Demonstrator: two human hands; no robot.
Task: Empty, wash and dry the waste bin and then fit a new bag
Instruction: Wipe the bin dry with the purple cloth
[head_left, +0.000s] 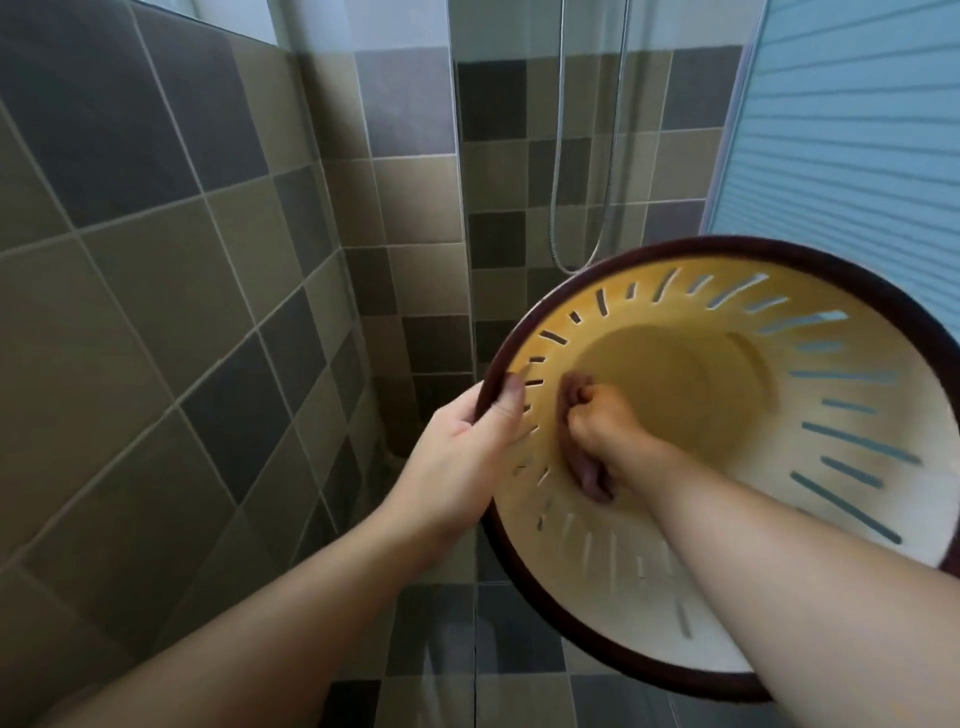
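The waste bin (857, 405) is cream plastic with slotted walls and a dark brown rim. It is held up in the air, tipped on its side, its mouth facing me. My left hand (467, 447) grips the rim at the left, thumb inside. My right hand (597, 426) reaches into the bin and holds a small dark purplish cloth (589, 475) pressed against the inner wall near the base. The bin holds nothing else that I can see.
Brown and grey tiled walls (156, 312) stand to the left and ahead. A glass shower screen (519, 156) with a metal hose (558, 156) behind it rises in the middle. A pale blue slatted panel (857, 130) is at the upper right. Tiled floor (467, 649) lies below.
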